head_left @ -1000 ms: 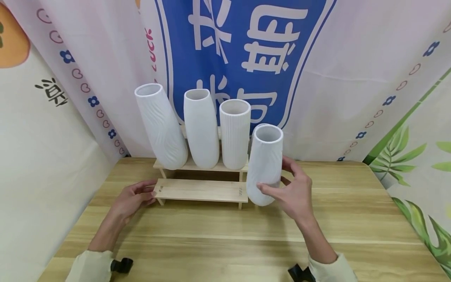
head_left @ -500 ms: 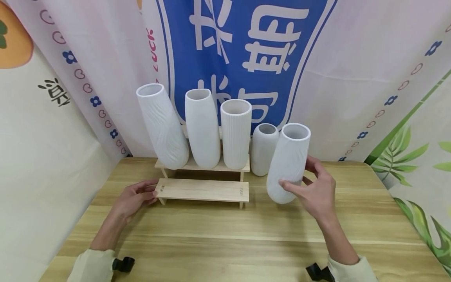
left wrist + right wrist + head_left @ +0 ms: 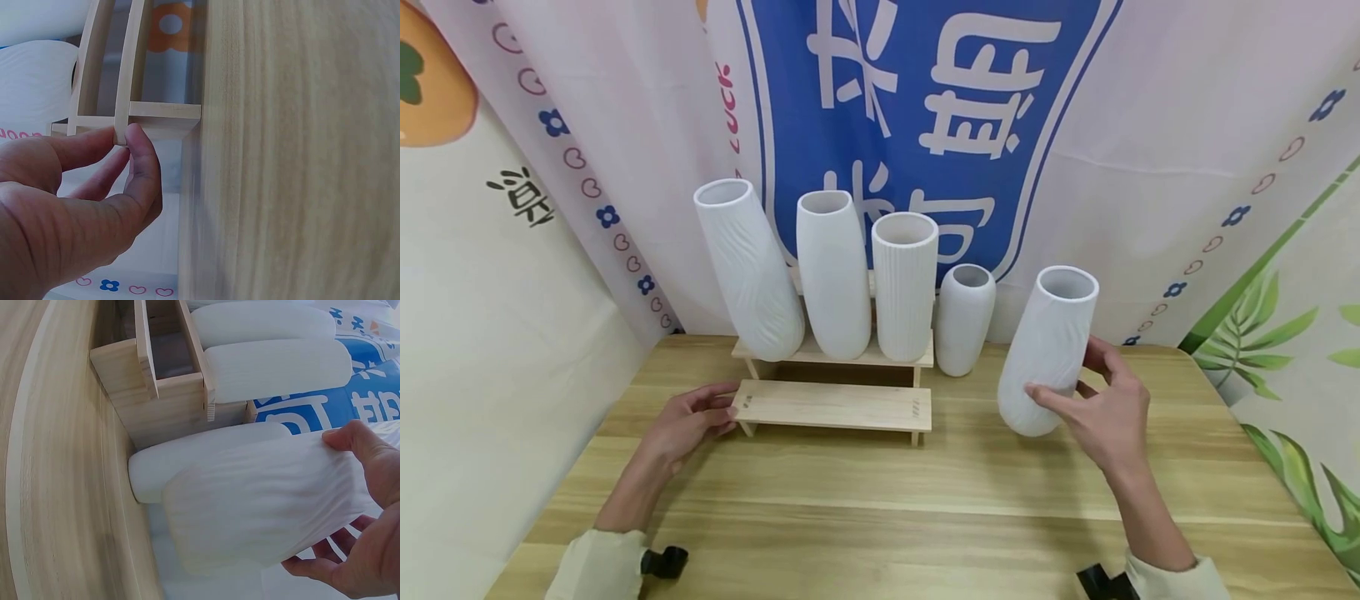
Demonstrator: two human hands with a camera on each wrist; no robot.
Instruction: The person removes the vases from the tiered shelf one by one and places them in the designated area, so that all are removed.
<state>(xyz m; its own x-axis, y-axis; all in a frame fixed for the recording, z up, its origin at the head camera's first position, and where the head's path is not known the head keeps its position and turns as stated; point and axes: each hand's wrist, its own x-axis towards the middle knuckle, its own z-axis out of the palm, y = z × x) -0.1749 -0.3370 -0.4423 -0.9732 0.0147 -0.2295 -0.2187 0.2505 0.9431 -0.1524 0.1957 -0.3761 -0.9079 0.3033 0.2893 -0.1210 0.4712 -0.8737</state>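
Vase point(image 3: 1051, 350) in the right hand point(image 3: 1108, 412) is the one that can go wrong: it leans, its base is at the table point(image 3: 880, 500) and I cannot tell whether it rests there or hangs just above. The fingers point(image 3: 1052, 396) and thumb curl around its lower half only, so the heavy upper part could tip away from the palm. I judge the glaze-free surface gives some grip, but a slip would drop it on the wood and may chip it. It could also knock the small vase point(image 3: 964, 319), which stands near on the table, beside the shelf point(image 3: 833, 406).

This vase is white and matte, with soft wavy relief lines, a round open mouth and a rounded bottom; it sits right of the shelf.

The left hand point(image 3: 688, 419) rests with relaxed fingers against the left end of the lower step, holding nothing. Behind, three tall vases point(image 3: 831, 275) stand on the upper step, before a printed curtain point(image 3: 1150, 125).
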